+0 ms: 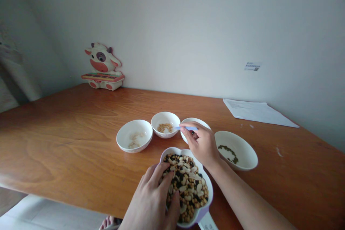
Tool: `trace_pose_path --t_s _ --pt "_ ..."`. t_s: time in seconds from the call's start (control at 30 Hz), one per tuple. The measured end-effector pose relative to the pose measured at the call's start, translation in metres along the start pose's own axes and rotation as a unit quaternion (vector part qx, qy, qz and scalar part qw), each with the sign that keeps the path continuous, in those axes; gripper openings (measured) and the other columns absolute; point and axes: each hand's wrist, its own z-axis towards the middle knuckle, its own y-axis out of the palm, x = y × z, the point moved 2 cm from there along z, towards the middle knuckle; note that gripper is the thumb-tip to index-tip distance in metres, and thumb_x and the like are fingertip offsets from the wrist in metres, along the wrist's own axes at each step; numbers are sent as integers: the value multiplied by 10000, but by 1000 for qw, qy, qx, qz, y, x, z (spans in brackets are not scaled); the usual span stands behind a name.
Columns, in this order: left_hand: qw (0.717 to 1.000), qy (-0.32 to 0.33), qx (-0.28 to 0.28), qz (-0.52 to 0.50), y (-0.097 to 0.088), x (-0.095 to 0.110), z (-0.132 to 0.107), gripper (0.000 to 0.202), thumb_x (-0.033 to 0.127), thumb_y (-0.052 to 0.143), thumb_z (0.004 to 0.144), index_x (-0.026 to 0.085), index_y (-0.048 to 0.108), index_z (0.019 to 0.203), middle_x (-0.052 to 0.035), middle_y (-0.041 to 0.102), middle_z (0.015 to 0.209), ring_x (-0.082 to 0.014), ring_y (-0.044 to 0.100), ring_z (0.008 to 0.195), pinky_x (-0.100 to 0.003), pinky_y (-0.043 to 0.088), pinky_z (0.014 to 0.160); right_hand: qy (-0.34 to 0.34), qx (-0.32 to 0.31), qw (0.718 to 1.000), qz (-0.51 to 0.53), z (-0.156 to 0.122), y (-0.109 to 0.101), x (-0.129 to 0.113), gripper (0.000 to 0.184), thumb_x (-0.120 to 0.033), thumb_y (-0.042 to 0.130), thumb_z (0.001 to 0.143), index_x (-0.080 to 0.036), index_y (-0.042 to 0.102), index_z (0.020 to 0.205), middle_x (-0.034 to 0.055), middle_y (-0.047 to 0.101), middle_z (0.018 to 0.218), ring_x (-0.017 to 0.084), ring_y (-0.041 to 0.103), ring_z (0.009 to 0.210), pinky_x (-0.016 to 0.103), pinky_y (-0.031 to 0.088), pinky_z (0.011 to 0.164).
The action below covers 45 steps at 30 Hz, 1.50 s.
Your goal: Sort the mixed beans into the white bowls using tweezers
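My left hand (151,201) rests with spread fingers on a mix of pale, tan and black beans (187,187), which fills a white scalloped dish with a lilac handle (207,190). My right hand (201,143) pinches light-blue plastic tweezers (187,128), their tip over a white bowl (192,119) whose inside my hand mostly hides. Beside it, a small white bowl (164,119) holds tan beans. Pale beans lie in a wider white bowl (126,136), and green beans sit in a white bowl (242,147) to the right.
All of this stands on a wooden table (67,143) with an orange-brown finish. A cow-shaped toy (102,66) stands at the far left against the wall. A sheet of paper (258,113) lies at the far right. A bare foot (107,222) shows below the table's near edge.
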Motion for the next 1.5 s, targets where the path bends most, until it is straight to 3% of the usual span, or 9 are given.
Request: trace_pose_path --t_s 0.13,0.4,0.57,0.87,1.5 --pt "1000 2 6 0 2 -1 -1 343 162 527 839 105 699 1129 -184 672 1202 -320 672 1089 -471 636 887 -36 -7 999 4 -1 -4 -10 174 -228 534 941 -181 669 842 51 698 768 147 583 604 274 449 553" --pt "1000 3 -12 -11 2 2 -3 337 153 502 854 97 695 1125 -191 662 1194 -314 668 1078 -478 631 892 -91 -84 992 33 -1 0 -17 221 -166 498 908 -183 579 703 36 625 663 154 539 600 286 408 583" --pt "1000 4 -7 -12 3 1 -2 343 146 504 852 103 691 1136 -189 656 1210 -312 661 1095 -471 631 893 -101 -68 991 53 -2 -3 -18 212 -187 470 915 -185 584 736 42 623 666 161 525 597 295 401 569" --pt "1000 6 -7 -1 4 1 -2 356 163 520 842 109 689 1150 -187 651 1236 -320 657 1108 -480 623 908 -101 -137 984 58 -4 4 -15 212 -199 475 903 -194 575 716 40 637 664 179 571 637 321 433 634" --pt "1000 11 -1 3 3 -1 -4 357 161 503 844 93 689 1141 -196 663 1204 -325 666 1093 -485 632 889 -63 -133 989 11 -3 2 -14 259 -227 454 897 -189 554 661 31 609 617 151 537 572 282 385 567"
